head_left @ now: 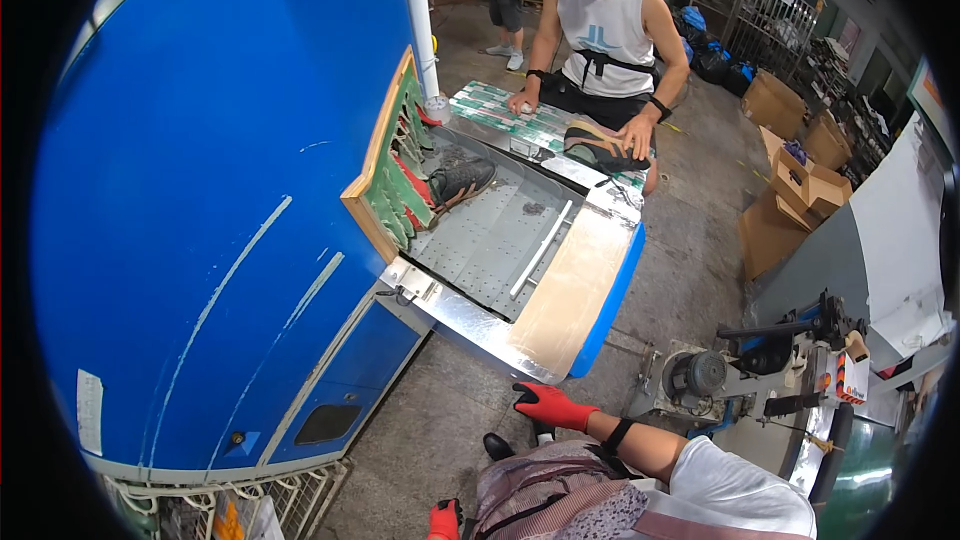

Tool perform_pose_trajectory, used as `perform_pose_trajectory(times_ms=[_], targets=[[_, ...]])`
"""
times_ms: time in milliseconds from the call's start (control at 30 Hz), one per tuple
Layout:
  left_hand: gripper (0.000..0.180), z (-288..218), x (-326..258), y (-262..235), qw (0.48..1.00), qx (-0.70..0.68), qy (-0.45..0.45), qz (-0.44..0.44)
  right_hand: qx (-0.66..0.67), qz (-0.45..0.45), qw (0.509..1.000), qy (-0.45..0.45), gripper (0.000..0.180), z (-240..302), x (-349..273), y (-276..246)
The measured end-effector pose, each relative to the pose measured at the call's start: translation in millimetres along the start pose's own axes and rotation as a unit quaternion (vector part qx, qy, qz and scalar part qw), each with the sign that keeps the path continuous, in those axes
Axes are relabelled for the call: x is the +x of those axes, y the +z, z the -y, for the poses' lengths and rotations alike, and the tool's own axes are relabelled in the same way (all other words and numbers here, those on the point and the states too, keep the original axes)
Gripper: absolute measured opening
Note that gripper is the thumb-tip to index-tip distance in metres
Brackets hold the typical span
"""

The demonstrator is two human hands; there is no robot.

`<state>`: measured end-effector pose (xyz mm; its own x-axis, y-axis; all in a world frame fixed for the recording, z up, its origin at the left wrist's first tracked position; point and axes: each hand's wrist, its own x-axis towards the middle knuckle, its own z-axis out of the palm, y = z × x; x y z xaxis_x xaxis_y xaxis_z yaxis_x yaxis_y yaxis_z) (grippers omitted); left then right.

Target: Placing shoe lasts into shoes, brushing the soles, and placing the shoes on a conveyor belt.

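1. Right hand point(555, 406): red glove with black fingertips, fingers partly spread and loosely bent; nothing seen in its hold. It sits just beside the near corner of the end ledge point(575, 300); contact cannot be told.
2. Left hand point(446, 520): same glove type, cut by the lower picture edge. Cannot tell how far open, or whether it holds anything.
3. Grey bed point(475, 250), walled by bare metal edges: contains a dark shoe point(462, 180) and a slim white rod point(541, 250). Shoe lies at the machine mouth, heel end by the hanging strips point(392, 205), toe outward.
4. Open cardboard box point(810, 180), flaps spread; something purple at or just behind its top. Wire rack point(770, 10) carries cartons. White wire basket point(300, 510), lower left, beside an orange item point(229, 518).
5. Shoe appearance: low, dark upper, paler along the sole; fine detail too small to read.
6. Second shoe point(590, 148), dark with tan and pinkish panels, on a green-and-white patterned counter point(545, 125); a co-worker's hand point(637, 132) rests on it.
7. Materials: bed flat, dotted with small holes. Ledge tan and smooth, outer edge blue and curved. Strips ragged, green with some red, inside a wooden frame point(370, 225). Machine housing point(250, 120) blue, glossy, streaked with pale scuffs.
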<state>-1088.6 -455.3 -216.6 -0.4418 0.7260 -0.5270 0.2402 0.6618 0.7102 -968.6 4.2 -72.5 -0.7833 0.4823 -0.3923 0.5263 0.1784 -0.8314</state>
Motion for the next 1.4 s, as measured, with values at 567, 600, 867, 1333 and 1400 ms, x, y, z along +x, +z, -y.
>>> perform_pose_trajectory(times_ms=[567,600,867,1333,1400], targets=[[0.032,1.4,49.8,-14.9,0.997,-0.011,0.074,-0.029,0.001,-0.033,0.999,-0.033,0.068,16.0,-3.8,-31.3],[0.033,-18.1,48.4,-21.1,0.991,0.088,0.104,-0.009,0.008,-0.038,0.999,-0.024,0.071,21.4,6.0,-41.8],[0.043,-7.9,35.2,-32.2,0.999,-0.021,-0.005,0.036,-0.287,-0.074,0.955,-0.007,0.064,124.1,107.2,-169.7],[0.020,-61.6,-2.1,-18.8,0.885,-0.353,-0.290,-0.084,-0.168,-0.115,0.979,0.020,0.049,2.4,46.6,-131.4],[0.019,-79.1,5.1,-24.0,0.895,-0.328,-0.289,-0.087,0.050,-0.185,0.980,0.060,0.045,-18.0,32.7,-115.9]])
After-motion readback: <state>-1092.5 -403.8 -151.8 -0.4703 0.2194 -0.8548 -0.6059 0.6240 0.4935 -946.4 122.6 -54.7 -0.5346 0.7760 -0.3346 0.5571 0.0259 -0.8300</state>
